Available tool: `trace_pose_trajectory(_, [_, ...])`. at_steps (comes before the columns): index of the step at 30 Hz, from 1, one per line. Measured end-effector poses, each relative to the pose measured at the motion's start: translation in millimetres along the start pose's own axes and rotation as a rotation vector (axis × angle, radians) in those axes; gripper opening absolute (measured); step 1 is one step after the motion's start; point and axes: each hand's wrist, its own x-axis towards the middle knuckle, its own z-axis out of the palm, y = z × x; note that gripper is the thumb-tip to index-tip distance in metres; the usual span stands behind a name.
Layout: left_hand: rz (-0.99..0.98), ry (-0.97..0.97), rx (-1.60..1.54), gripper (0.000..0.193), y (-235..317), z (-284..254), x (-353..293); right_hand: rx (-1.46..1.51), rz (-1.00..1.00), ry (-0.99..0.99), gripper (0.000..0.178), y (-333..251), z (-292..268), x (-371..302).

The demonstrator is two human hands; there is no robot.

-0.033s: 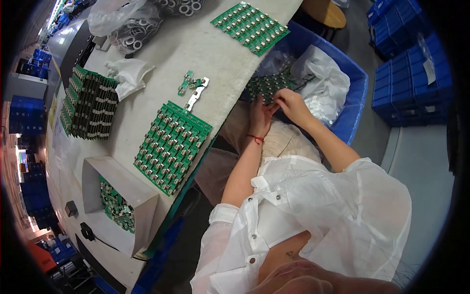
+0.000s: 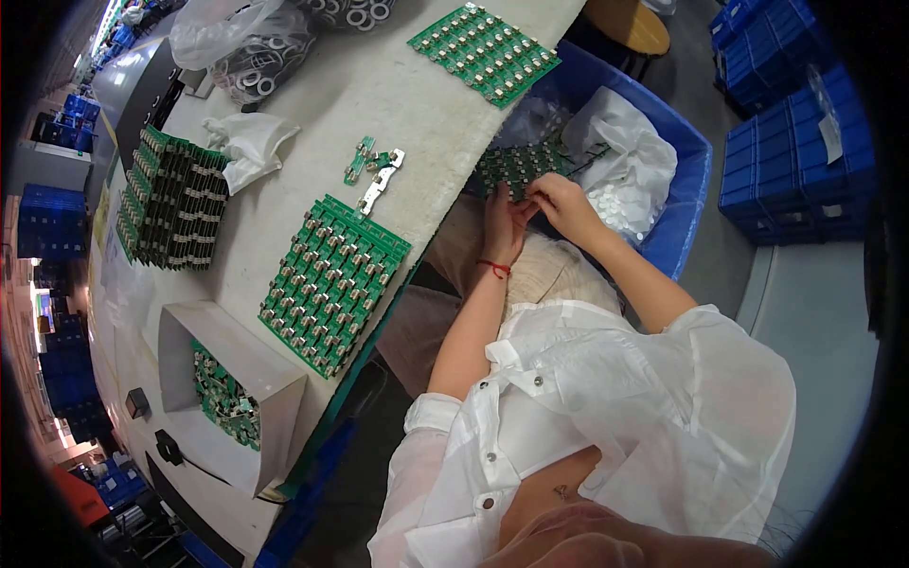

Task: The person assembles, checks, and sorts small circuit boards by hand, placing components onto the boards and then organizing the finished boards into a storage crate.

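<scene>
A dark green circuit board panel (image 2: 516,168), lined with rows of small components, is held over the near side of a blue bin (image 2: 696,204). My left hand (image 2: 505,225), with a red string at the wrist, grips its near edge. Closed in a pinch, my right hand (image 2: 565,203) is at the panel's near right corner; its fingertips are partly hidden. Inside the bin, right of my hands, lies a white plastic bag (image 2: 632,142) with pale round discs (image 2: 620,208) beside it.
On the table (image 2: 379,104) lie green panels, one near its edge (image 2: 336,284) and another at the far corner (image 2: 485,55). Small board pieces (image 2: 358,159) and a metal strip (image 2: 382,182) lie between them. Stacked panels (image 2: 175,199) and a box of boards (image 2: 227,398) are left.
</scene>
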Motion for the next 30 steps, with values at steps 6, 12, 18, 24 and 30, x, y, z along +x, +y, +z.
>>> trace_pose_trajectory(6, [-0.026,-0.039,-0.025,0.03,-0.6,-3.0,0.2,-0.167,-0.053,-0.004,0.011,2.4,8.3,-4.8])
trace_pose_trajectory(12, [-0.009,-0.026,-0.049,0.032,0.4,1.9,1.1,0.267,0.257,0.107,0.01,23.2,5.5,-3.1])
trace_pose_trajectory(18, [-0.067,-0.002,-0.077,0.026,-0.9,3.5,1.6,0.158,0.183,-0.042,0.013,26.0,-6.0,5.2])
trace_pose_trajectory(24, [-0.008,-0.092,0.108,0.018,-7.2,-6.9,3.8,-0.057,0.055,-0.147,0.013,21.1,-2.4,8.2])
trace_pose_trajectory(30, [-0.001,-0.068,0.114,0.023,-7.7,-7.9,4.4,-0.068,-0.003,-0.163,0.015,31.5,-5.1,8.0])
